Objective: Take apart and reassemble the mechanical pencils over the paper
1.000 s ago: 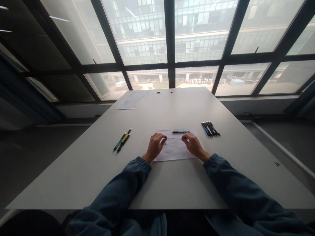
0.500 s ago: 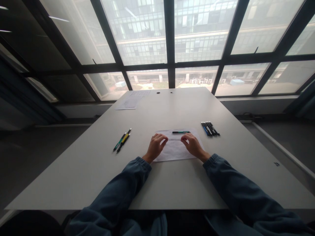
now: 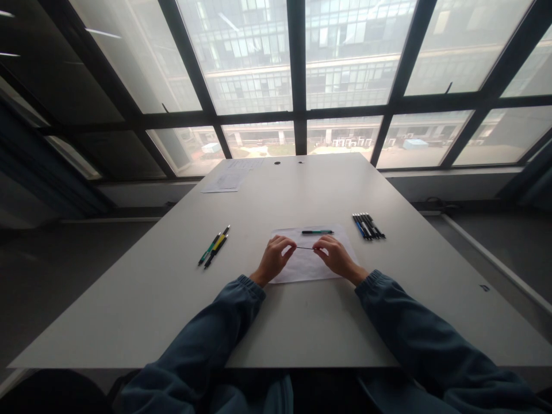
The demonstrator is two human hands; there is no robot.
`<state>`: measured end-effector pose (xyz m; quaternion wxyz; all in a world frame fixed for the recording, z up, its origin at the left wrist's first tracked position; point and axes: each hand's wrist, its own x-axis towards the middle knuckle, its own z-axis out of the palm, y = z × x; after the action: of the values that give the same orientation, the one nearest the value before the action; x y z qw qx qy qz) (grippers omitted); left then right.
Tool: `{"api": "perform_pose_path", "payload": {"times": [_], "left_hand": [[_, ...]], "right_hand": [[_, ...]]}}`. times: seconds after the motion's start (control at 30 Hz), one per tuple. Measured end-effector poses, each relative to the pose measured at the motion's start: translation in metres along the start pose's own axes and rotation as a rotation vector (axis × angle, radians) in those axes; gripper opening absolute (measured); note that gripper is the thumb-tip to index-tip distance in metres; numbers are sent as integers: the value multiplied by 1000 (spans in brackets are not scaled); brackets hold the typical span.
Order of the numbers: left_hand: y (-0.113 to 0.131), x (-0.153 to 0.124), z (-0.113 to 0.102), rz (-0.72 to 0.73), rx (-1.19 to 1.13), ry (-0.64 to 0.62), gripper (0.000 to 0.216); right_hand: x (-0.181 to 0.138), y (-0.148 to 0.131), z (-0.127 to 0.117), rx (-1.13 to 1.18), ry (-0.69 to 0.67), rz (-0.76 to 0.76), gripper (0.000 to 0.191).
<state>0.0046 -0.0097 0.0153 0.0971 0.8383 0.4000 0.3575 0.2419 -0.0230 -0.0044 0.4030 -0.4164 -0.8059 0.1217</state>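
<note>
My left hand [image 3: 275,259] and my right hand [image 3: 335,256] rest over a white sheet of paper [image 3: 308,265] in the middle of the table. Both pinch the ends of a thin dark rod [image 3: 305,248], like a pen refill, held level between them just above the sheet. A green and black pen [image 3: 318,232] lies crosswise at the sheet's far edge, beyond my fingers.
Three pens [image 3: 214,247] lie side by side left of the sheet. A row of several dark pens [image 3: 368,225] lies to the right. Printed papers [image 3: 228,177] sit at the grey table's [image 3: 142,299] far left, before large windows.
My hands have drawn closer together, so less of the thin rod shows between them, and it has come slightly nearer to me.
</note>
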Motion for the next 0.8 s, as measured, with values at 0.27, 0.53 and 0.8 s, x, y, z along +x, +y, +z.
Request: {"api": "perform_pose_path", "payload": {"times": [0.27, 0.53, 0.8], "left_hand": [[0, -1, 0, 9, -46, -8, 11], [-1, -1, 2, 25, -103, -4, 14], [-1, -1, -2, 28, -96, -31, 65]], "right_hand": [[0, -2, 1, 13, -2, -5, 12], [-1, 0, 3, 42, -7, -7, 15], [-1, -1, 2, 7, 25, 7, 17]]}}
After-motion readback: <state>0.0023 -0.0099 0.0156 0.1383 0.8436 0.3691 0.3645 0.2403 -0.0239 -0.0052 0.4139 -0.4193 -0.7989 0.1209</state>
